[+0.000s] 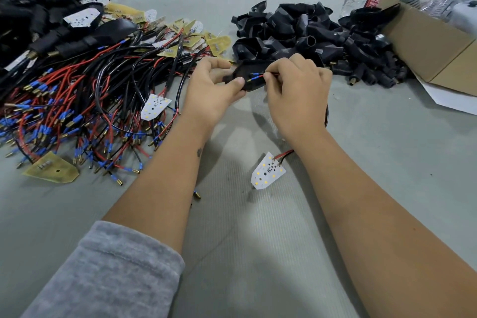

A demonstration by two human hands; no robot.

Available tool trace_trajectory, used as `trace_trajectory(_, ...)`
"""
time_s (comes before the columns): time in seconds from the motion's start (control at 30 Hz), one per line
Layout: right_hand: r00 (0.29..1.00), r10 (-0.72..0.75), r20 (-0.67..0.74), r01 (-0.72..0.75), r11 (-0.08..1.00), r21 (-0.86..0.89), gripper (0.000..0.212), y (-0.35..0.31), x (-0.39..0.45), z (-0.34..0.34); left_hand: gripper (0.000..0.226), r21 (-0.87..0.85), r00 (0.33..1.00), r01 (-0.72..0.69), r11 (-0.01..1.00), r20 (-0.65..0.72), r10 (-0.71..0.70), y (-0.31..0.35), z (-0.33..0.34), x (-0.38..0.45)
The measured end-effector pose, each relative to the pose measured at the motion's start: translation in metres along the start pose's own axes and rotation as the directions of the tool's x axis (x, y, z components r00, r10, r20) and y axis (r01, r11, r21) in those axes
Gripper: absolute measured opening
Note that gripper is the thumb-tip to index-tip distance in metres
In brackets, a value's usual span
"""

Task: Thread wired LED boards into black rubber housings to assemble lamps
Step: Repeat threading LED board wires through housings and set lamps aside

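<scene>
- Grey ribbed table mat (258,253), workshop floor beyond.
- Left hand (214,85) grips a black rubber lamp housing (249,73); right hand (294,90) pinches the red and black wire ends (260,75) at its mouth.
- The wired white LED board (268,171) lies below the housing.
- Threading looks just begun; next, feed the terminals through.
- Tangled wire heap (77,100) left of the housing, spare housings pile (317,39) right.
</scene>
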State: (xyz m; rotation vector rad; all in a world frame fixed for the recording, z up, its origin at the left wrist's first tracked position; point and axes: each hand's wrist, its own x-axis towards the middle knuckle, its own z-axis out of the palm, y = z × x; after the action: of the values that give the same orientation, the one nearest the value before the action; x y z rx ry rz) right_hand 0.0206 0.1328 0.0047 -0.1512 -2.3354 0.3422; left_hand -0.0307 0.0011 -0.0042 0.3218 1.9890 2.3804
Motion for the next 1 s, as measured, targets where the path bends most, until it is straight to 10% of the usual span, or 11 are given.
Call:
trace_trajectory(0.57,0.977,0.144,0.156,-0.203,0.85,0.487,0.011,-0.0054,0.0002,-0.002,0.028,-0.067,0.988,0.043,0.997,0.149,-0.033,0.0036,0.0051,-0.0056)
trace_trajectory(1.0,0.963,-0.024,0.267,-0.034,0.977,0.212,0.02,-0.001,0.004,-0.0039,0.03,0.006,0.99,0.029,1.0,0.136,-0.03,0.0018,0.0024,-0.0024)
